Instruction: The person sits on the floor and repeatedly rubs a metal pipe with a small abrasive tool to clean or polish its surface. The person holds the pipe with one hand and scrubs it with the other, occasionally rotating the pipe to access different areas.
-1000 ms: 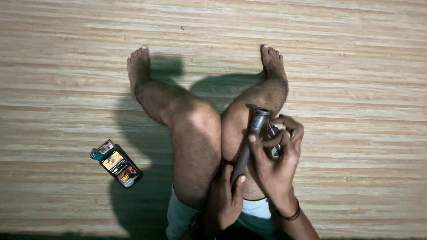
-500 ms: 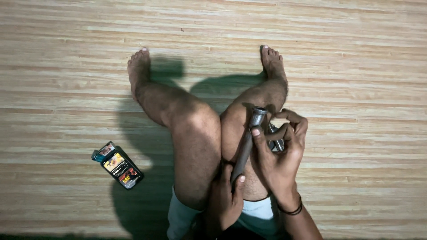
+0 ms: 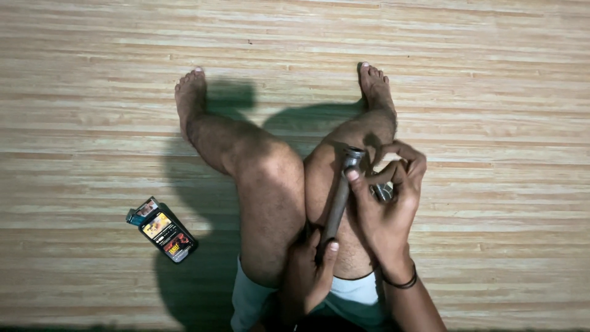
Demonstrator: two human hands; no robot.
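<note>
Metal pipe (image 3: 340, 195), grey and long, lies along the person's right shin, its near end at the lap and its far open end pointing toward the feet. What is inside the pipe cannot be seen. The left hand (image 3: 307, 273) is closed around the near end. The right hand (image 3: 387, 203) is at the far end, the thumb pressed on the pipe just below its mouth, while the fingers pinch a small metal fitting (image 3: 383, 192) just right of the pipe. On the striped woven mat (image 3: 491, 92), well apart to the left, lies a phone (image 3: 167, 233) with a lit screen, and a small lighter (image 3: 140, 211) touches its far corner.
</note>
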